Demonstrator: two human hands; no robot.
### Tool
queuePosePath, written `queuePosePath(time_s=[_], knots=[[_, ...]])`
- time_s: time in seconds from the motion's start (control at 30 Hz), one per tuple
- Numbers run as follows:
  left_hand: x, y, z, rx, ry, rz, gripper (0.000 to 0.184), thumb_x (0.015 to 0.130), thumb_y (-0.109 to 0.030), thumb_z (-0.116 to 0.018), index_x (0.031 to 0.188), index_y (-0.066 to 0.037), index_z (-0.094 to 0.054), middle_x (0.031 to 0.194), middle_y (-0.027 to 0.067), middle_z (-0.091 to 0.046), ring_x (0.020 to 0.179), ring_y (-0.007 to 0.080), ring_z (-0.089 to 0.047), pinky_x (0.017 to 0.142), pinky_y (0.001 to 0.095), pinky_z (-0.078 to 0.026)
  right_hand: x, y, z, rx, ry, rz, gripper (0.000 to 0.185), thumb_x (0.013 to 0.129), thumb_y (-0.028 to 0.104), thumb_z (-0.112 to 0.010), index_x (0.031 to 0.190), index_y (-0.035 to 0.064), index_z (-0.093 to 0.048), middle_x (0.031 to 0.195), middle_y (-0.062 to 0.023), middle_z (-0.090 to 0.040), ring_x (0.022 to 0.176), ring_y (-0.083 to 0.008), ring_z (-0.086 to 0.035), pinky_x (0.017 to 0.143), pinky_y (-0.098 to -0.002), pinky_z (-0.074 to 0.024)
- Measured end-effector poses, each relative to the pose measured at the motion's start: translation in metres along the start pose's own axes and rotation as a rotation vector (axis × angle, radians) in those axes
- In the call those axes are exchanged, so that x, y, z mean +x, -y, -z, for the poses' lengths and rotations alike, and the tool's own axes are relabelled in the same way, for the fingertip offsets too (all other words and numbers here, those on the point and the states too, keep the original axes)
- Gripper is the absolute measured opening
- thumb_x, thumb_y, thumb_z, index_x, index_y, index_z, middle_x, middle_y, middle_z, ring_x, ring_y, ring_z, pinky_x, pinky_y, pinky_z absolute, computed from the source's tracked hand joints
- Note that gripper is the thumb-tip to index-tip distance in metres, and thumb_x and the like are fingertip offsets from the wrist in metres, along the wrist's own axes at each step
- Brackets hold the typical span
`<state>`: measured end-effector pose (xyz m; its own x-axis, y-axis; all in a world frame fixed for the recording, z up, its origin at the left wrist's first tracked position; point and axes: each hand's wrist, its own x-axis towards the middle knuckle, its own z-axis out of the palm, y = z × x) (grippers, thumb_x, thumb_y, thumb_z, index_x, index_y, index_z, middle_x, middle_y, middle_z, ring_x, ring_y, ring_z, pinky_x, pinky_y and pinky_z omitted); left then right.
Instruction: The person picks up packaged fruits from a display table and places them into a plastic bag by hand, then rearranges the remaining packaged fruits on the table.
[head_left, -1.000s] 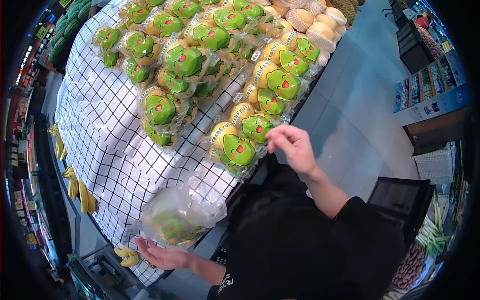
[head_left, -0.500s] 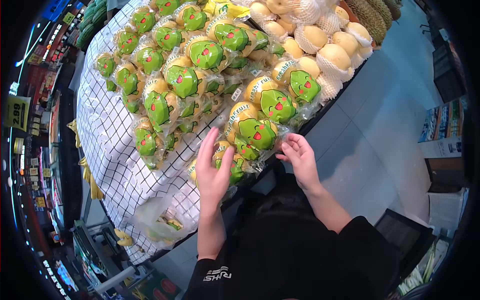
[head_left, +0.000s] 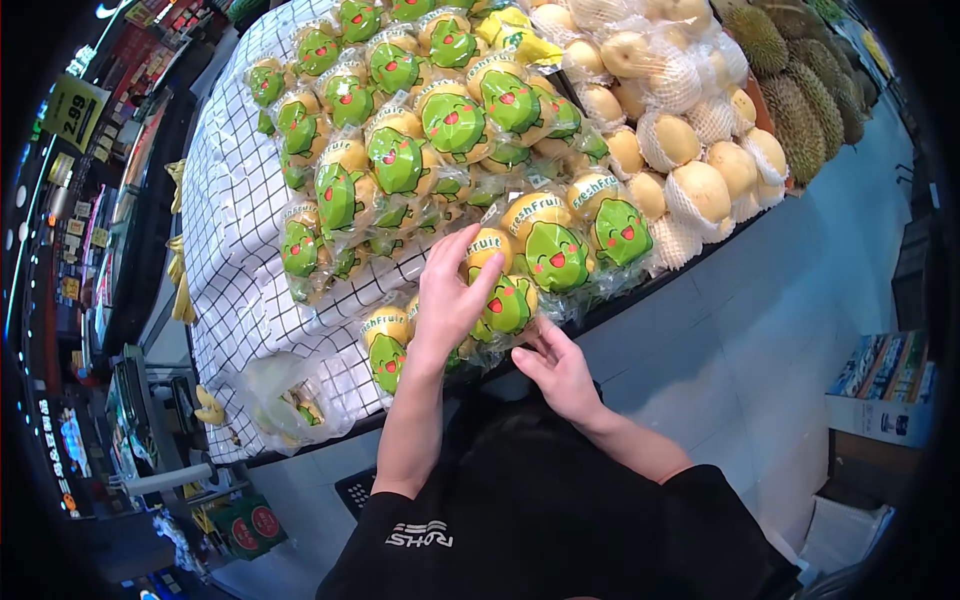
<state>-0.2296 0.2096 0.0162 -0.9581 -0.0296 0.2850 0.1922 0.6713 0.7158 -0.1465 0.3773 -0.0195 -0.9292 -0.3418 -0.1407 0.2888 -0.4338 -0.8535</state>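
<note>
Between my two hands sits a bagged yellow fruit (head_left: 507, 310), its clear bag printed with a green smiling cartoon and "FreshFruit". My left hand (head_left: 452, 300) cups its upper left side, thumb lying over the bag and fingers curved along the far side. At its lower right edge, my right hand (head_left: 562, 378) has its fingers against the bag, partly hidden by it, with the thumb apart. Another bagged fruit (head_left: 386, 350) lies left of my left wrist. Just beyond, to the right, lie a larger bagged fruit (head_left: 557, 258) and one more bagged fruit (head_left: 620, 230).
Several bagged fruits (head_left: 398, 158) are stacked on a white checked cloth (head_left: 230, 210). Pale fruits in foam nets (head_left: 700, 192) and durians (head_left: 800, 110) stand at the right. A clear plastic bag (head_left: 290, 400) lies at the front left. The table's dark edge (head_left: 640, 300) runs before me.
The view has shifted, and the stand appears further right. My left hand has moved from hovering flat onto the bagged fruit. My right hand has come lower, at the bag's near edge.
</note>
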Motion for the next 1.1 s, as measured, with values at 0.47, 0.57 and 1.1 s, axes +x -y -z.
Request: queuePosePath(time_s=[0.47, 0.57, 1.1], knots=[[-0.095, -0.032, 0.043, -0.013, -0.366, -0.015, 0.052, 0.076, -0.010, -0.079, 0.121, 0.004, -0.059, 0.121, 0.0186, -0.061, 0.113, 0.0350, -0.057, 0.097, 0.0417, -0.045, 0.004, 0.014, -0.029, 0.036, 0.129, 0.032, 0.074, 0.081, 0.003, -0.075, 0.142, -0.0007, -0.032, 0.133, -0.0126, -0.049, 0.121, -0.0196, -0.052, 0.103, -0.0339, -0.0441], [-0.112, -0.018, 0.062, -0.036, -0.365, 0.039, 0.049, 0.077, -0.009, -0.078, 0.121, 0.003, -0.060, 0.121, 0.0181, -0.062, 0.112, 0.0344, -0.059, 0.098, 0.0415, -0.046, 0.008, 0.015, -0.038, -0.061, 0.179, -0.004, 0.072, 0.081, 0.004, -0.075, 0.141, -0.0003, -0.034, 0.126, -0.0112, -0.053, 0.113, -0.0167, -0.055, 0.098, -0.0313, -0.0457], [-0.220, 0.084, 0.176, 0.332, -0.794, 0.434, 0.047, 0.075, -0.002, -0.078, 0.120, 0.000, -0.063, 0.082, 0.0060, -0.062, 0.079, 0.0221, -0.058, 0.077, 0.0347, -0.046, 0.028, -0.051, -0.171, -0.371, 0.383, -0.234, 0.056, 0.086, 0.008, -0.072, 0.135, -0.0006, -0.044, 0.117, -0.0096, -0.059, 0.106, -0.0166, -0.058, 0.094, -0.0308, -0.0479]])
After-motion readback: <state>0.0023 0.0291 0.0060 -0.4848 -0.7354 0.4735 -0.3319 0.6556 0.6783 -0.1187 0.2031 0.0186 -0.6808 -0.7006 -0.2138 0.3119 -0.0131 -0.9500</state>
